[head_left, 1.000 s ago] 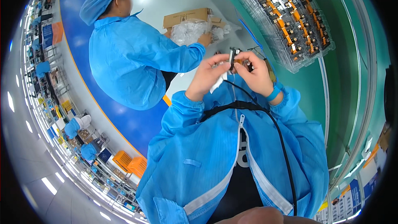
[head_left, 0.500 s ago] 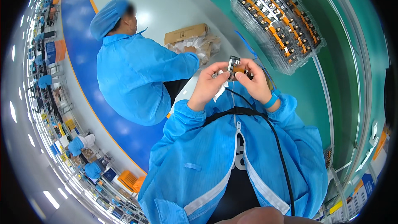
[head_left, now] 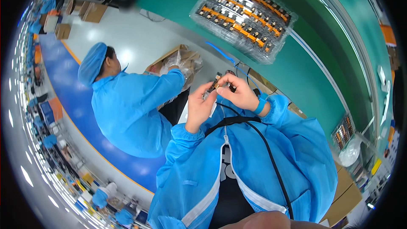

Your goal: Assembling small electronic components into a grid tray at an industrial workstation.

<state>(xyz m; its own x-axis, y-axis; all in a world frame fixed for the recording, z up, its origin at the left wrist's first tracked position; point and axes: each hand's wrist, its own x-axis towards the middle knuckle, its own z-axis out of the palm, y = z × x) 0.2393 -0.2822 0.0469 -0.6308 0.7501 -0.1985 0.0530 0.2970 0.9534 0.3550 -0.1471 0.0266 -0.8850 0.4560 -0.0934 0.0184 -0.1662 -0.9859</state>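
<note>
Between my fingertips, in front of my chest, is a small black electronic part [head_left: 217,79] with a brass-coloured patch. My left hand [head_left: 199,105] pinches its near left side. My right hand [head_left: 241,93], with a blue wristband [head_left: 261,103], grips it from the right, thumb and forefinger closed. The fingers cover much of the part, so its full shape is hidden. Beyond my hands, a clear plastic tray [head_left: 271,55] lies on the green bench [head_left: 169,0]. It holds rows of several small black parts with orange strips.
At my left, a co-worker in a blue smock [head_left: 127,106] reaches into a cardboard box [head_left: 159,63] lined with clear plastic. A blue cable [head_left: 220,51] hangs at the bench edge. Another filled tray [head_left: 342,131] and a clear plastic bag [head_left: 350,152] are at the right.
My view has turned, so the tray now shows further left and the second tray is in fuller view. The part between my fingers has tilted; both hands still hold it.
</note>
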